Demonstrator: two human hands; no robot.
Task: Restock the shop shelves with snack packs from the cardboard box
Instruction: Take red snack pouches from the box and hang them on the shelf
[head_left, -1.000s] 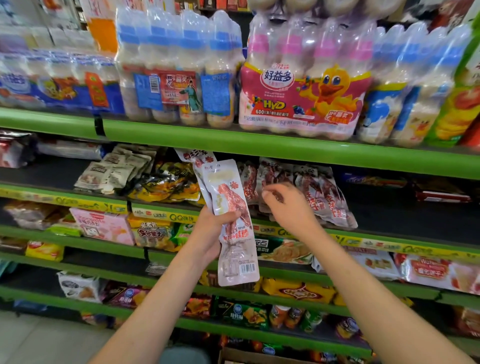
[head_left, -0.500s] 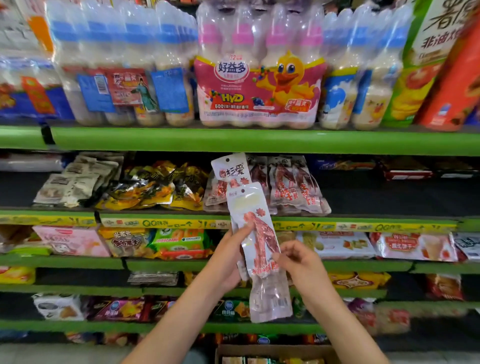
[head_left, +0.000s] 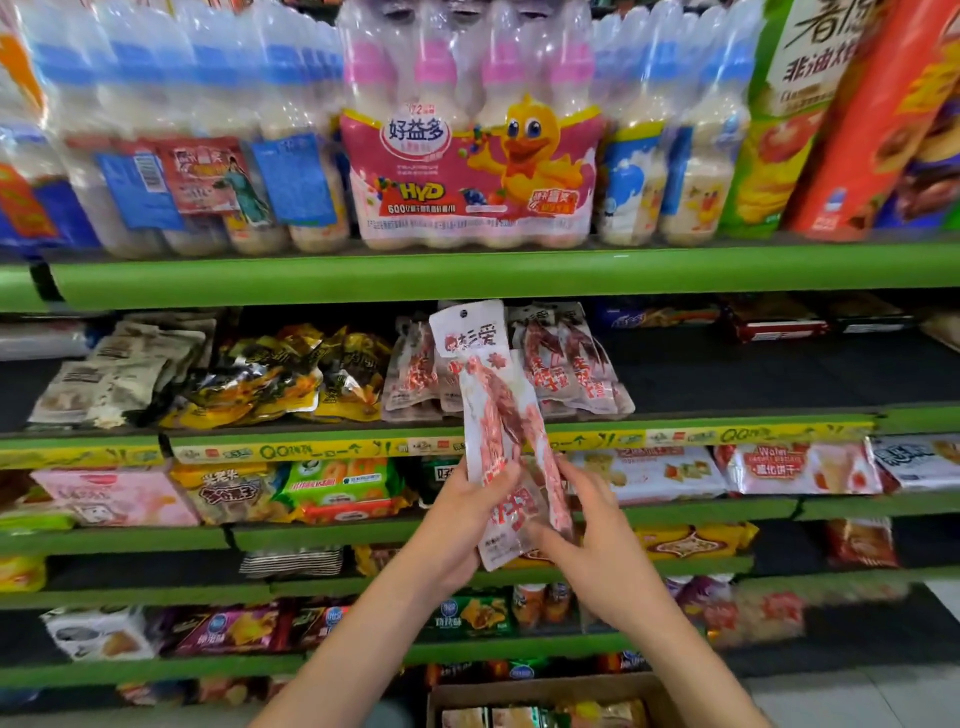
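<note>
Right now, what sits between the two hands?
In the head view, only the held snack packs: the left hand grips one side, the right hand pinches the other. Nothing else lies between them.

The brown cardboard box (head_left: 545, 699) at six o'clock is cut off by the bottom edge, so only its far rim and a few pack tops show. The left hand (head_left: 457, 525) and right hand (head_left: 597, 540) cover the lower part of the long clear red-printed snack packs (head_left: 493, 415); how many they hold cannot be told. At nine o'clock the blue-capped bottle multipacks (head_left: 171, 171) are blurred, labels unreadable. The tall red carton (head_left: 883, 119) at two o'clock runs past the top edge.
</note>
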